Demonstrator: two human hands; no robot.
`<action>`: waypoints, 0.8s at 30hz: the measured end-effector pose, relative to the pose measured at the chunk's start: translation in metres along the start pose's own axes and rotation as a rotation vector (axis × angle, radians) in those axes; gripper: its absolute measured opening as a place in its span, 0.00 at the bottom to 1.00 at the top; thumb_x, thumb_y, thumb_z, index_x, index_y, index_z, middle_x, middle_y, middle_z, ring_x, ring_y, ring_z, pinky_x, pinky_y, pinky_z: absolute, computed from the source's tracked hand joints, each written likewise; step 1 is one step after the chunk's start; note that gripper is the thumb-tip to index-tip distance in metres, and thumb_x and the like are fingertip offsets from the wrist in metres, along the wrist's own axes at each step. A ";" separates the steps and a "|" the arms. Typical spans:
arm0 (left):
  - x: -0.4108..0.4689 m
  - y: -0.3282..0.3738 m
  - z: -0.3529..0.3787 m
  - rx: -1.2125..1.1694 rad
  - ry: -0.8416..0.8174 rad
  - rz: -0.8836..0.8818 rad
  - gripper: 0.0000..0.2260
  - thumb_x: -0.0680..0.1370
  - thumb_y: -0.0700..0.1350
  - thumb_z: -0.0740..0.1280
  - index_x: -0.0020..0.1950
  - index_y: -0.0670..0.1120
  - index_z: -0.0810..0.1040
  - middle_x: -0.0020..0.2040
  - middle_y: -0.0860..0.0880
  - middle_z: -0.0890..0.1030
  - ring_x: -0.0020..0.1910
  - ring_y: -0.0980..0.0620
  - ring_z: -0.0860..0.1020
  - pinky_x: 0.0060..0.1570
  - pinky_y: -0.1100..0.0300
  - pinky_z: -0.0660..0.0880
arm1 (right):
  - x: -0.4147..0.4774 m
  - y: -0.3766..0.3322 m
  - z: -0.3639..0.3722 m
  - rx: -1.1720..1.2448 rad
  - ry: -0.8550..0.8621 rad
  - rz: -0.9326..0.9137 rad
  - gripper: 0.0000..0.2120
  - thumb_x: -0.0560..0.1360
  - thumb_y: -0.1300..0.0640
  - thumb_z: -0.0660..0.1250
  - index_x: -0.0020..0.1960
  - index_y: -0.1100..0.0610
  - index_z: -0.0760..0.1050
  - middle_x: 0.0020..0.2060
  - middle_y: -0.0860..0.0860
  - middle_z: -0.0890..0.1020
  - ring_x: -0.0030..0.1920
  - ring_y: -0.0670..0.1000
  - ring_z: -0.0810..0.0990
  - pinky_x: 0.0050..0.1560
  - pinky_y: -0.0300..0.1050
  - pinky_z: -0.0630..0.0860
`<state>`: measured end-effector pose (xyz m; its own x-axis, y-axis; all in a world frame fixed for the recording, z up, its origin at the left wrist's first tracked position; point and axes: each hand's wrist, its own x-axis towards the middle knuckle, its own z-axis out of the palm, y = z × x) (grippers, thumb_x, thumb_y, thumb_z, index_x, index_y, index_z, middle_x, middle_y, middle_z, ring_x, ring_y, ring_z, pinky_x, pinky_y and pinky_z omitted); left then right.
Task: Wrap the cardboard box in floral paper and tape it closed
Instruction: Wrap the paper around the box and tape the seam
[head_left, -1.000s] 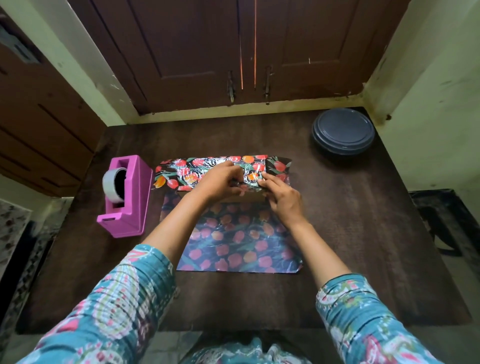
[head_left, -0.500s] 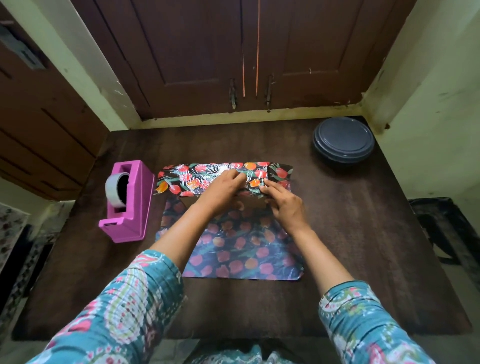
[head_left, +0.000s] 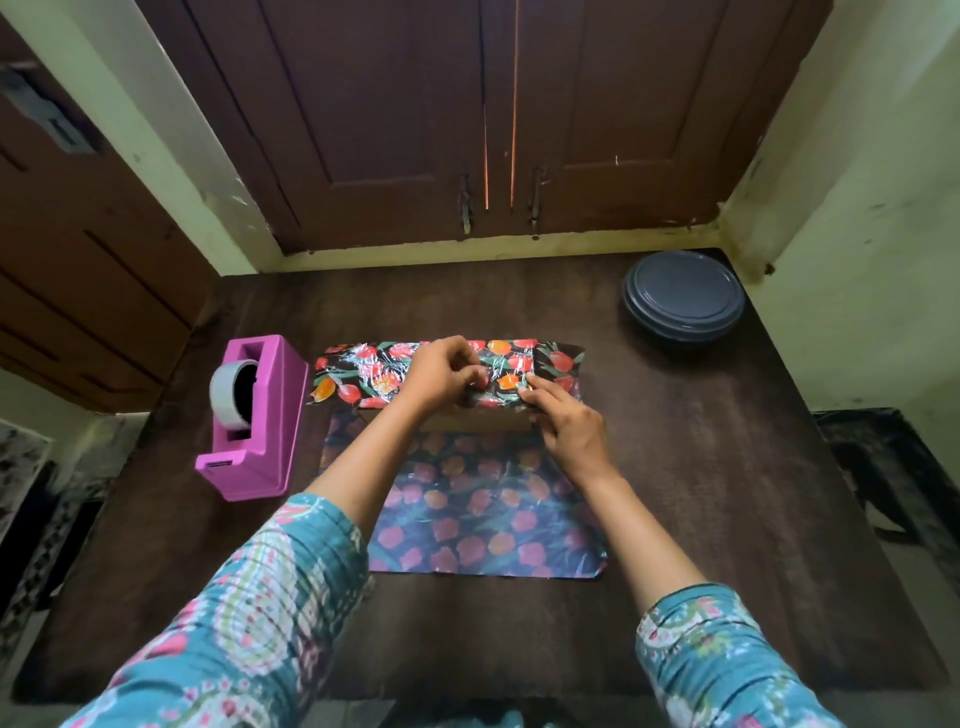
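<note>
Cardboard box (head_left: 478, 422), brown, low, oblong: at table centre, long side across the view, only its near wall showing as a tan strip. Glossy floral paper (head_left: 483, 519), red and orange blooms on a dark ground: far flap folded over the box top, loose ends sticking out at 9 and 3 o'clock; the rest lies flat toward 6 o'clock, near edge straight, well inside the table edge. Left hand (head_left: 441, 371): fingers curled, pinching the flap on the box top. Right hand (head_left: 566, 421): fingers nearly straight, tips pressing the flap at the box's near right edge. Dark wooden table (head_left: 753, 467): wide bare area at 3 o'clock, bare bands at 12 and 6. Pink plastic tape dispenser (head_left: 260, 415) at 9 o'clock, just beside the paper end; contact not resolvable. Round dark-grey dish (head_left: 683, 296) at 1 o'clock, well apart.
</note>
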<state>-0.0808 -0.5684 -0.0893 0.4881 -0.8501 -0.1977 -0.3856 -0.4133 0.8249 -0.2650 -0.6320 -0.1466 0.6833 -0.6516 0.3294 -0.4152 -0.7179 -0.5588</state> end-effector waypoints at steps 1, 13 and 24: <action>-0.001 -0.005 -0.002 0.025 0.036 0.042 0.06 0.74 0.43 0.72 0.44 0.42 0.76 0.37 0.46 0.80 0.34 0.54 0.80 0.32 0.60 0.78 | 0.000 0.000 0.000 -0.003 -0.003 -0.001 0.18 0.68 0.68 0.70 0.56 0.56 0.80 0.60 0.50 0.79 0.52 0.56 0.82 0.48 0.50 0.79; -0.019 -0.031 0.004 0.887 0.099 0.515 0.20 0.58 0.43 0.79 0.43 0.43 0.73 0.39 0.43 0.75 0.34 0.44 0.73 0.30 0.57 0.67 | 0.002 -0.002 0.002 -0.009 -0.002 0.018 0.17 0.69 0.68 0.70 0.56 0.57 0.80 0.60 0.51 0.79 0.54 0.56 0.82 0.51 0.51 0.78; -0.025 -0.037 -0.032 0.929 -0.019 0.371 0.33 0.68 0.53 0.74 0.70 0.50 0.67 0.69 0.46 0.67 0.67 0.44 0.67 0.60 0.53 0.64 | -0.020 -0.030 0.012 0.056 0.278 0.131 0.26 0.70 0.61 0.64 0.68 0.56 0.67 0.70 0.58 0.67 0.69 0.57 0.66 0.67 0.54 0.65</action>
<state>-0.0538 -0.5213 -0.0973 0.2032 -0.9788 -0.0262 -0.9740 -0.2047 0.0966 -0.2594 -0.5945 -0.1458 0.4327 -0.7853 0.4427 -0.4502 -0.6137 -0.6486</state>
